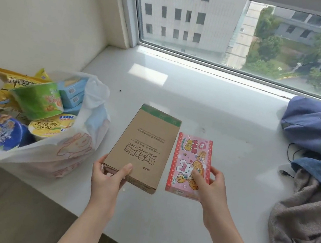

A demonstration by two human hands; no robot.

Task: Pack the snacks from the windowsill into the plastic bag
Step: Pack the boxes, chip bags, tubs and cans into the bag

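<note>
Clasping flat cardboard box (143,146), left hand (107,178) fingers (125,171) curl; right hand (213,189) pinches glossy pink carton (191,155).

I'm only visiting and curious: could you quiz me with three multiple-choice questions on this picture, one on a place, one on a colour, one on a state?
1. Where is the plastic bag relative to the cardboard box?
A. left of it
B. right of it
C. on top of it

2. What colour is the snack box beside the cardboard box?
A. green
B. pink
C. black

3. What state is the plastic bag in?
A. tied shut
B. flat and empty
C. open and holding snacks

Answers: 1 A, it stands at the windowsill's left end; 2 B, pink with a rabbit drawing; 3 C, cup noodles and a chip bag show in its open mouth.
</note>
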